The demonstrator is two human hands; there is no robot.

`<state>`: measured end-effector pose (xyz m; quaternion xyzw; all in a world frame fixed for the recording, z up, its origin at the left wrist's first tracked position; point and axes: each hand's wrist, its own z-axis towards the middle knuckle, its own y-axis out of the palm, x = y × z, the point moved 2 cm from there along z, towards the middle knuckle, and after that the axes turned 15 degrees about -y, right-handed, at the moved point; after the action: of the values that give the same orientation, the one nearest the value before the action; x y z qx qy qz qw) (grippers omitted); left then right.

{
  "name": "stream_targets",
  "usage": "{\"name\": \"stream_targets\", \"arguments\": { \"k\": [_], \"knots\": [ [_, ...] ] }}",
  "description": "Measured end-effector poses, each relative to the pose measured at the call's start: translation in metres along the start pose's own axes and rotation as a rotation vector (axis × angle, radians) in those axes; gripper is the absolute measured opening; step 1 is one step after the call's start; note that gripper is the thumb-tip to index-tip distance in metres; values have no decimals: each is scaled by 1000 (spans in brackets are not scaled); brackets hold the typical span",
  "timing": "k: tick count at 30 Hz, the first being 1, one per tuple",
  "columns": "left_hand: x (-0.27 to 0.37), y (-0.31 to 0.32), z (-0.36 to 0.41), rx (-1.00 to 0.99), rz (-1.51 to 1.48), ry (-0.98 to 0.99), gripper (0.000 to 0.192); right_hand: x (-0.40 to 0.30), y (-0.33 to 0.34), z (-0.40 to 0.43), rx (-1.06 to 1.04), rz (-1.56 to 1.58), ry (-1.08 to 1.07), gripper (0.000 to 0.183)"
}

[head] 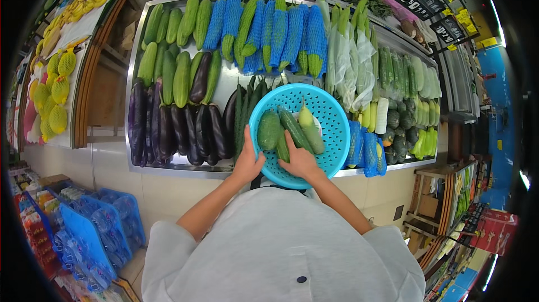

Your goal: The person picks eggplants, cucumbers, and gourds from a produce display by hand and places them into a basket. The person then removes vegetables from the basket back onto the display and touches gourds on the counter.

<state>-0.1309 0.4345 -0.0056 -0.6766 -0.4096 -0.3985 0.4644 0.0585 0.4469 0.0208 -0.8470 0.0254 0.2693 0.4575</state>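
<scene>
A turquoise perforated plastic basket (332, 112) is in front of my body, over the near edge of the produce stand. My left hand (247, 162) grips its left rim, thumb on the inside. Inside lie a thick green gourd (268, 130), a long dark cucumber (294, 128) and a pale green gourd with a stem (310, 131). Between the first two is a shorter green cucumber (282, 148). My right hand (301, 161) reaches into the basket and holds this one near its lower end. Something round and white is partly hidden behind the pale gourd.
The metal-edged stand (177, 170) carries purple eggplants (179, 127), large cucumbers (182, 78), blue-netted gourds (280, 36) and dark round squashes (392, 121). Price signs (414, 0) hang at upper right. Bottled-water packs (105, 222) stand at lower left, a fruit stand (80, 66) farther up.
</scene>
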Motion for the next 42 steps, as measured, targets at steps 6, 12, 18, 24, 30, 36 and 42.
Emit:
{"name": "stream_targets", "arguments": {
  "k": [6,12,18,24,30,36,42],
  "knots": [
    [0,0,-1,-20,-24,-42,83,3,-7,-6,1,-40,12,90],
    [-8,1,2,0,-50,-35,82,56,-25,-14,444,-191,-1,67],
    [-25,19,-5,-56,-519,-442,75,86,-9,-11,371,-118,75,61],
    [-26,31,-18,-295,-882,-852,53,86,-5,-7,306,-55,182,66],
    [-21,32,-20,-260,-928,-872,48,65,-28,-18,325,137,111,60],
    [-2,32,-33,-232,-1019,-818,46,73,-34,-34,504,578,65,46],
    [-35,36,-34,-208,-999,-743,54,51,-51,-40,471,1171,98,36]
  ]
}}
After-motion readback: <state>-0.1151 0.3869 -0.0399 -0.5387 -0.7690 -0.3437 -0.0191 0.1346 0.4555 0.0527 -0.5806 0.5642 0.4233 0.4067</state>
